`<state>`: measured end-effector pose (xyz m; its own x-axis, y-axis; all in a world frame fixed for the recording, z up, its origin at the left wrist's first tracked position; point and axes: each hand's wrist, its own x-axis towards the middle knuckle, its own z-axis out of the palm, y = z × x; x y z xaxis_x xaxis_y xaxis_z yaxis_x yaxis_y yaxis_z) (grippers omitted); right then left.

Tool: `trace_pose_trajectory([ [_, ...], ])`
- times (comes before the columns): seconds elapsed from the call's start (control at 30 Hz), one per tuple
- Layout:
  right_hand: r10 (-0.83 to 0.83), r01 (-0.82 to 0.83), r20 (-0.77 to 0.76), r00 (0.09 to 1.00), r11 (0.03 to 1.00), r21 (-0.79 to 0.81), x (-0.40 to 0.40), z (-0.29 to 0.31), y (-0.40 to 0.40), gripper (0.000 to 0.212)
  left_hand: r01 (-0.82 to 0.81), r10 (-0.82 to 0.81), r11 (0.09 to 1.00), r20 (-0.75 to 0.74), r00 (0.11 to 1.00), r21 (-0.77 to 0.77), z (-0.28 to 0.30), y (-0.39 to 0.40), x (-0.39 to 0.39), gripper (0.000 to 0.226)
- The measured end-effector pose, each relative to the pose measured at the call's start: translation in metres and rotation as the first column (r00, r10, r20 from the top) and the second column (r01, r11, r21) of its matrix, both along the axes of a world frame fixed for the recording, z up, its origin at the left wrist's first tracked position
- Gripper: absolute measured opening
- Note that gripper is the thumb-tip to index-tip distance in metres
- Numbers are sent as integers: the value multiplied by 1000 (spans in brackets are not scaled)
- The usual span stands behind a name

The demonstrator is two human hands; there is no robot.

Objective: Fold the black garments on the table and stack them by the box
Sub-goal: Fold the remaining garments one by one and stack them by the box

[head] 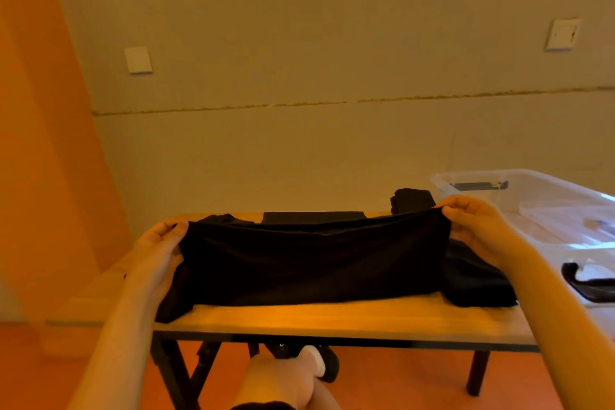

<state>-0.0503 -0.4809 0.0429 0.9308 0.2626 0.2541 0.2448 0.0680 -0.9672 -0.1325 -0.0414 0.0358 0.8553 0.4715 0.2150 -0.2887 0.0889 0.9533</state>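
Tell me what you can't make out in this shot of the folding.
- Table middle, head view: hidden behind the held garment.
- Left hand and right hand fingertips: tucked behind the cloth.
- Far garments: only top edges show, so their fold is unclear.
- Box: cut by the right edge; contents blurred through clear plastic.
- Black item at right: cut off.

Both forearms are bare, with no sleeves in view, and neither the left hand (159, 251) nor the right hand (476, 226) wears a glove, ring or watch. Low in the view, a bare knee (266, 383) shows above a dark hem (263, 405) at the bottom edge. Further out sits a black shoe (329, 364) with a white sock (314, 358).
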Motion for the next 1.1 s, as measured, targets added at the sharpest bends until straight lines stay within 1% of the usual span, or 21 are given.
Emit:
trace_pose_trajectory([
  [0.07, 61, -62, 26, 998, 998, 25, -7, 4, 0, 45, 35, -35, 999, 40, 999, 5, 6, -3, -5, 18],
  [0.13, 108, -111, 52, 993, 992, 52, -15, 10, -3, 22, 61, -63, 998, 88, 994, 25, 15, -2, -13, 20],
  [0.17, 123, -127, 63, 990, 989, 70, -19, 12, -6, 17, 69, -72, 997, 112, 991, 31, 20, -1, -19, 23],
  [0.23, 178, -188, 100, 979, 978, 92, -24, 17, -13, 17, 80, -85, 996, 146, 986, 39, 29, 2, -29, 37],
  [0.3, 233, -245, 122, 965, 964, 101, -26, 21, -20, 29, 86, -92, 995, 166, 982, 43, 35, 3, -37, 47],
  [0.37, 243, -255, 113, 963, 961, 104, -25, 23, -24, 39, 86, -91, 996, 180, 979, 32, 37, 2, -41, 43],
  [0.4, 243, -254, 111, 964, 962, 102, -24, 24, -25, 41, 84, -87, 996, 182, 979, 23, 36, 3, -42, 39],
  [0.43, 242, -251, 102, 965, 963, 95, -24, 25, -24, 40, 80, -81, 997, 177, 981, 14, 35, 3, -41, 34],
  [0.47, 240, -248, 90, 967, 965, 91, -23, 25, -23, 34, 78, -78, 997, 164, 983, 10, 33, 3, -39, 29],
  [0.53, 237, -242, 55, 970, 962, 124, -21, 22, -22, 10, 85, -84, 996, 144, 986, -1, 29, 5, -35, 23],
  [0.57, 241, -243, 27, 970, 959, 150, -20, 21, -23, 5, 96, -94, 995, 147, 985, -8, 28, 6, -34, 22],
  [0.6, 268, -265, 5, 963, 949, 169, -17, 19, -24, 7, 110, -106, 994, 153, 983, -15, 28, 7, -31, 22],
  [0.67, 296, -289, -21, 955, 944, 161, -9, 15, -25, 31, 128, -122, 991, 156, 980, -30, 28, 9, -23, 24],
  [0.7, 280, -273, -33, 959, 951, 145, -3, 13, -25, 39, 121, -116, 992, 147, 982, -30, 29, 10, -15, 26],
  [0.8, 196, -191, -62, 979, 979, 77, 26, 9, -17, 46, 78, -78, 997, 73, 994, -5, 27, 11, 21, 30],
  [0.93, 50, -50, -90, 995, 999, 1, 62, 4, 0, 61, 21, -21, 1000, -30, 999, -7, 16, 12, 71, 22],
  [1.0, 11, -11, -98, 995, 1000, 0, 73, 1, 8, 69, -30, 31, 999, -66, 997, 11, 10, 10, 87, 21],
  [1.07, -15, 19, -106, 994, 999, 33, 79, -4, 14, 81, -99, 101, 995, -74, 992, 35, 5, 8, 96, 19],
  [1.1, -23, 28, -106, 994, 999, 44, 82, -7, 19, 83, -139, 143, 989, -71, 987, 55, 2, 6, 99, 18],
])
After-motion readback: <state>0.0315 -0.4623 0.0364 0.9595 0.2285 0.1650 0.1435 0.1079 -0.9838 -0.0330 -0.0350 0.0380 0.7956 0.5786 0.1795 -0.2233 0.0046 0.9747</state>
